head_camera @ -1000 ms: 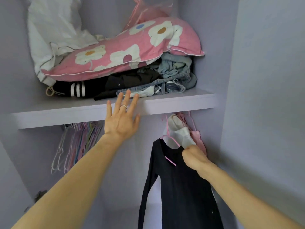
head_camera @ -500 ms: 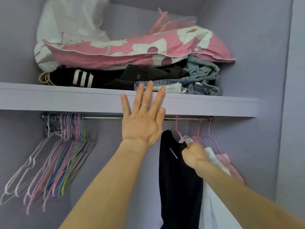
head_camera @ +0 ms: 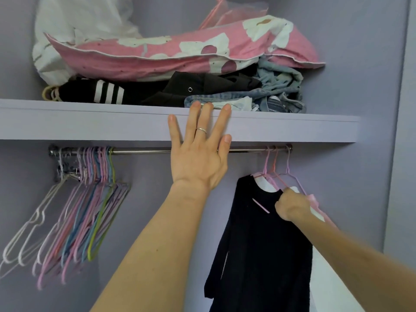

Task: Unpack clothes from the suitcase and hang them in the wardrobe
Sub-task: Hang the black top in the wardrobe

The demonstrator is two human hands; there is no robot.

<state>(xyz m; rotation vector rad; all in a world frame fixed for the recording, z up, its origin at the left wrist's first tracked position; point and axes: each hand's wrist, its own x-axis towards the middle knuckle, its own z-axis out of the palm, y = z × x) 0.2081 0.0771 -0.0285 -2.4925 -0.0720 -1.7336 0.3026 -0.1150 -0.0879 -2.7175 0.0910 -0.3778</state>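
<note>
Below shelf, black top in right hand

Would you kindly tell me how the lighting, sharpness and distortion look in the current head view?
Head view: soft, even light, no glare; a faint shadow under the shelf; left hand sharp, no motion blur; black top so dark its folds barely show; wide-angle stretch enlarges the forearms toward the bottom edge.

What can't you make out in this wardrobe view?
Head view only:
black top: hem cut off by the bottom edge.
white garment: mostly hidden behind the black top and right arm.
right hand: fingertips hidden by its knuckles where it grips the black top.
rail: middle covered by the left hand.
suitcase: out of frame.
</note>
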